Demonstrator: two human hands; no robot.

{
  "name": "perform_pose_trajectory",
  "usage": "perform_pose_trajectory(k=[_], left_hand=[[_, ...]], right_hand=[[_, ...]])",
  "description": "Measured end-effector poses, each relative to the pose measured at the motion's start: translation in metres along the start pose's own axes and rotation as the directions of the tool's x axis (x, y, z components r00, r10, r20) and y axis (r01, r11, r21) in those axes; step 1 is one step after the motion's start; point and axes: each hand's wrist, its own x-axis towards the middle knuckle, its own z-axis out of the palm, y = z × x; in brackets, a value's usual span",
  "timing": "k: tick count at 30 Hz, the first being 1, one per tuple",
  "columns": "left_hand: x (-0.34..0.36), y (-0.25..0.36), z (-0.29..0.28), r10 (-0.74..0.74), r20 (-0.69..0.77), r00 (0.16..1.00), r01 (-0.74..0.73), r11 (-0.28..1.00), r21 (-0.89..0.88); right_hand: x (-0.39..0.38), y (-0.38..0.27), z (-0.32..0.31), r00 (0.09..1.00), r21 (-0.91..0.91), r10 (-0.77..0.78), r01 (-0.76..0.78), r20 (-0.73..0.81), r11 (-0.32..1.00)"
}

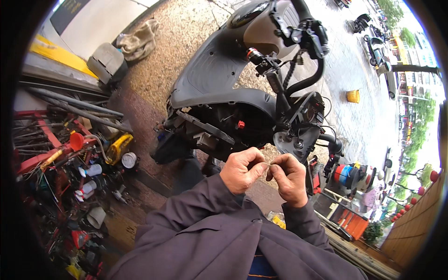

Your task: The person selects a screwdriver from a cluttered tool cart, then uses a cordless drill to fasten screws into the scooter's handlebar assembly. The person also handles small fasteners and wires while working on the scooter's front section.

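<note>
My left hand [241, 171] and my right hand [290, 179] are held close together in front of my chest. Thumb and forefinger are pinched on each, and the fingertips nearly meet. Something small, thin and pale runs between them, too fine to name. Just beyond the hands stands a dark grey motor scooter [204, 83] with its front cover off. Its open front shows wiring, a small red part [241, 124] and a round metal plate [295, 141]. The handlebar [317, 77], with bare switchgear and cables, rises at the right of the body.
At left, a red metal rack [44, 133] is crowded with tools, bottles and a red funnel [76, 140]. A grey box [106, 63] and a rag [139, 41] lie near the wall. A yellow bucket [353, 96] stands on the pavement; an orange crate [353, 222] is at right.
</note>
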Motion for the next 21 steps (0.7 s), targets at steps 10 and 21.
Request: perform_pose_trajectory(k=[10, 21], left_hand=[[0.034, -0.044, -0.007, -0.121, -0.251, 0.961, 0.082, 0.984, -0.159], [0.092, -0.069, 0.032, -0.162, -0.521, 0.838, -0.013, 0.949, -0.316]], right_hand=[[0.006, -0.013, -0.018, 0.962, -0.160, -0.095, 0.055, -0.257, 0.986], [-0.005, -0.011, -0.031, 0.949, -0.014, -0.100, 0.101, -0.298, 0.995]])
